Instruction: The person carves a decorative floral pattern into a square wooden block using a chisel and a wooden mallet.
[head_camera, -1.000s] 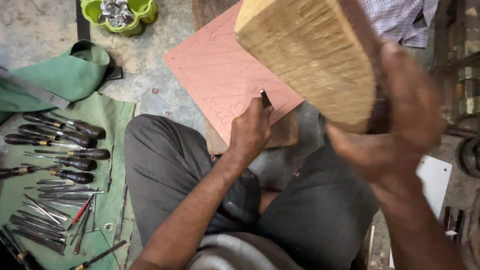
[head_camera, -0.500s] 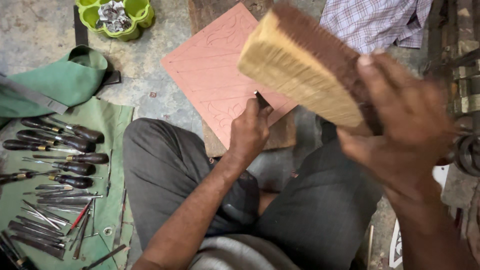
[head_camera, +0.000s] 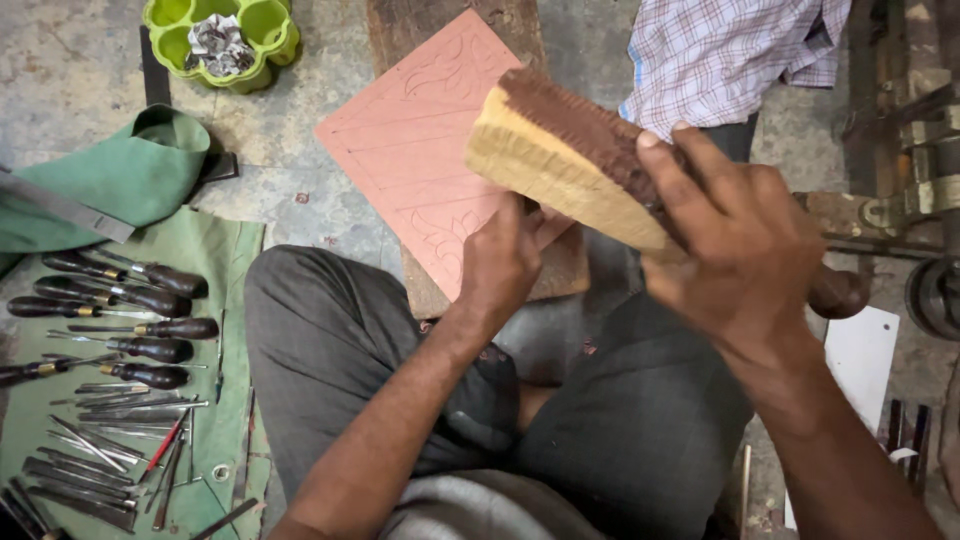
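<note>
Pale wooden mallet (head_camera: 565, 165) raised, tilted; pink carved board (head_camera: 420, 150) flat beneath.

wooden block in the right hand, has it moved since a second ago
Yes. The wooden block, held by the right hand, has swung down and left, and now covers more of the pink slab below.

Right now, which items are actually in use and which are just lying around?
In use:
right hand gripping wooden mallet block
left hand holding a chisel, mostly hidden, on the pink carved panel

Lying about:
chisels on green cloth
green compartment tray
checked shirt
</note>
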